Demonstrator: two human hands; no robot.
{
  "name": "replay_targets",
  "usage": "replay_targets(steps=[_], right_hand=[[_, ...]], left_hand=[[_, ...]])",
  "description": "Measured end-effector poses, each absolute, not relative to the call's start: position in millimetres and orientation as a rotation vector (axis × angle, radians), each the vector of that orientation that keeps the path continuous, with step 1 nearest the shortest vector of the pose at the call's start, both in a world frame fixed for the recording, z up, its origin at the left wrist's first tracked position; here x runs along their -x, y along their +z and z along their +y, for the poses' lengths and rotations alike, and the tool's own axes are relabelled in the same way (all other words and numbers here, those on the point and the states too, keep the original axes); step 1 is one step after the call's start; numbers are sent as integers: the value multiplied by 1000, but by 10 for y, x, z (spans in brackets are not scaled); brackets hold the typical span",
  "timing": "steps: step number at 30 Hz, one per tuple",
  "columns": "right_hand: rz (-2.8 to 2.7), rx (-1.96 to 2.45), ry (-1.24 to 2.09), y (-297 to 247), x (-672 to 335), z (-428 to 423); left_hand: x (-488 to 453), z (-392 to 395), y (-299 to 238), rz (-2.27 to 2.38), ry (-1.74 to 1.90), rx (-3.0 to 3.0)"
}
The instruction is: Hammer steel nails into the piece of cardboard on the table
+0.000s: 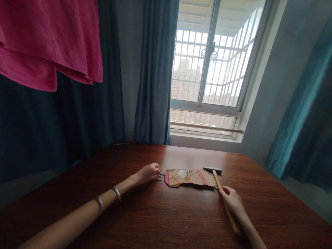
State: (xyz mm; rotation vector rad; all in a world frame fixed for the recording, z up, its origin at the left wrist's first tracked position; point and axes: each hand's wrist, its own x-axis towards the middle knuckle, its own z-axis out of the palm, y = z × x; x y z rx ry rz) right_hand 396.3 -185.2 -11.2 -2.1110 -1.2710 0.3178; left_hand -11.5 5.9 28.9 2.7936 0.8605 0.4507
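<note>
The cardboard (194, 178) lies crosswise between your left hand (149, 172) (fingers bunched beside nails (160, 175), pinch unclear) and your right hand (232, 201), wrapped around the hammer (217, 180).
</note>
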Motion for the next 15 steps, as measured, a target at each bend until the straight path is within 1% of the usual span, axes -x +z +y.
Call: replay_targets(steps=[3,8,15], right_hand=[[-1272,2097,328,-115,-3964,-1851],[-1261,2090,327,-126,-3972,-1851],[-1257,2101,322,-122,-3958,-1856]], left_hand=[[74,-45,294,925,471,-2761],[34,-218,352,980,397,-2705],[80,-207,375,1025,383,-2605]])
